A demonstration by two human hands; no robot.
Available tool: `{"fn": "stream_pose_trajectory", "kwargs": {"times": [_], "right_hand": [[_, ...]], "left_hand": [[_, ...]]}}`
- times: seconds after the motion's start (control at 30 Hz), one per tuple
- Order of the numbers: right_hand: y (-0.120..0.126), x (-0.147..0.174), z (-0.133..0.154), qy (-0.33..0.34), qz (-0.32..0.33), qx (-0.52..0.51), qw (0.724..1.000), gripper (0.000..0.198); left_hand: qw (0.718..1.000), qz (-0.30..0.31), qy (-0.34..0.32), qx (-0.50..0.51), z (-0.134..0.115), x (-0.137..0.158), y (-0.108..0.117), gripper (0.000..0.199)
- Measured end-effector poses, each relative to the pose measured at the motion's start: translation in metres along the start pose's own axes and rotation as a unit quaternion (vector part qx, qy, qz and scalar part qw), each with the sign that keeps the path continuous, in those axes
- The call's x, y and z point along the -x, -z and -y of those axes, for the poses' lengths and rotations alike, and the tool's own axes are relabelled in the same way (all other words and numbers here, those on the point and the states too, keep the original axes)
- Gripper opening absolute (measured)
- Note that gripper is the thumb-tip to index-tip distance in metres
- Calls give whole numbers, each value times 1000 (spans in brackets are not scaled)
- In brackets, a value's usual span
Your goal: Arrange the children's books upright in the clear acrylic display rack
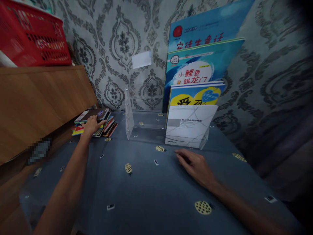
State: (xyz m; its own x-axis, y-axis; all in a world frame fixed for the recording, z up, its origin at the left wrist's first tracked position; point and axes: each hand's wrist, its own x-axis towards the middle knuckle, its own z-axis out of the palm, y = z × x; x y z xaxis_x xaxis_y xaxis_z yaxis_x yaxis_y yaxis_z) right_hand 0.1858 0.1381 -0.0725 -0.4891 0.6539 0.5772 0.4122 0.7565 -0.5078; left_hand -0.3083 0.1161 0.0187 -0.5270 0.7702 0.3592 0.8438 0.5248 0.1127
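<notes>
At the left end of the table, my left hand (91, 125) lies on top of a stack of books (112, 127), its thumb spread to the right and its fingers over the dark top cover. The stack is uneven, with coloured edges sticking out. My right hand (194, 163) rests on the cloth, fingers loosely bent and apart, with nothing visible in it. Just beyond it stands a clear stepped rack (129, 114). Its right side carries a white booklet (190, 125) in front, a yellow and blue book (195, 96) behind, then taller blue-green (207, 62) and blue (210, 26) books.
A dark tablecloth (137, 189) with pineapple prints covers the table. To the left, a wooden cabinet (44, 101) bears a red plastic basket (36, 36). Patterned wallpaper (102, 49) rises behind the rack. A white slip (141, 60) shows above the rack's left half.
</notes>
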Motion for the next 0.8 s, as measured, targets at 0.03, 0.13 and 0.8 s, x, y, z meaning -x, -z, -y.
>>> {"fn": "stream_pose_trajectory", "kwargs": {"times": [0.03,0.13,0.8], "right_hand": [[0,0,0,-2,1,-1,1000,22],[0,-1,1,-11,3,1,1000,23],[1,-1,1,-27,18,5,999,22]], "left_hand": [[1000,-14,2,-1,-2,6,1,62],[999,-41,-11,-16,-8,21,5,54],[987,-114,-115,6,30,91,16,36]]}}
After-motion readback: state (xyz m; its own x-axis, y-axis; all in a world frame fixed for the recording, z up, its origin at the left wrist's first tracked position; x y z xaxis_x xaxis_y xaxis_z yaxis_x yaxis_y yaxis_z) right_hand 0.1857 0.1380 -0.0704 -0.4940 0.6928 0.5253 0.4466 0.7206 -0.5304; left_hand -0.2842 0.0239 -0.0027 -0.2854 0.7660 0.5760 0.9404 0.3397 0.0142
